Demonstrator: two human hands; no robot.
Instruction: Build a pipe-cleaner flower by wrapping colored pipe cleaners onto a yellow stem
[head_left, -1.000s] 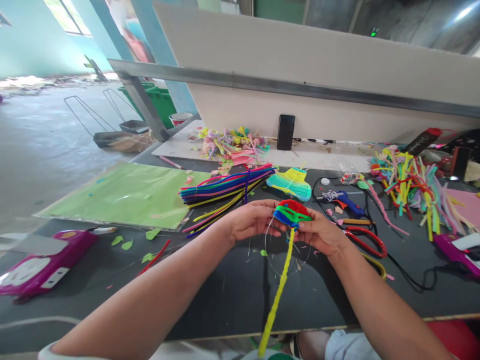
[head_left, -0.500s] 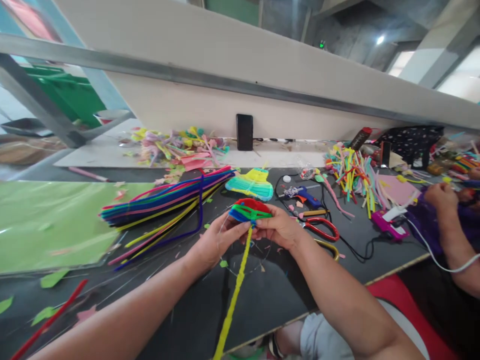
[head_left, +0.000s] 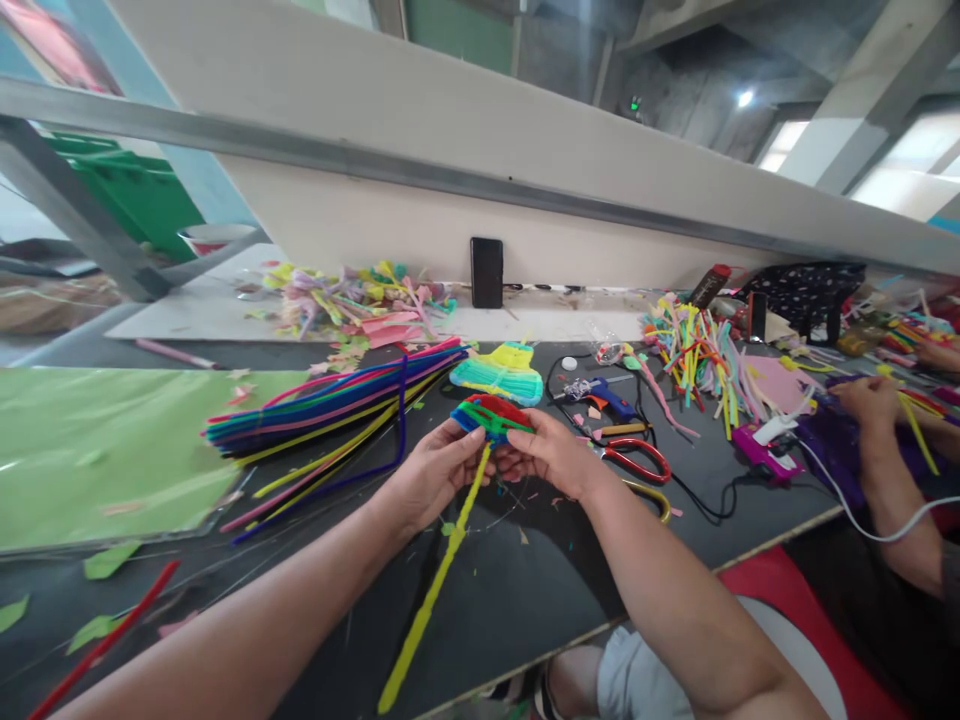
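Between my two hands is a small pipe-cleaner piece in red, green and blue. My left hand pinches its left side with the thumb on top. On its right side, my right hand has its fingers closed, thumb over the green part. A long yellow fuzzy stem hangs down from the piece toward the table's front edge. Just beyond my hands lies a yellow and turquoise piece. To the left is a bundle of coloured pipe cleaners.
Red-handled scissors and a blue glue gun with a black cord lie at right. A phone leans on the partition. Another person's hand works at far right.
The view has shifted slightly. The coloured piece has tilted in my hands, and the lower end of the yellow stem has swung left. At far right, a yellow strip now shows by the other person's hand.
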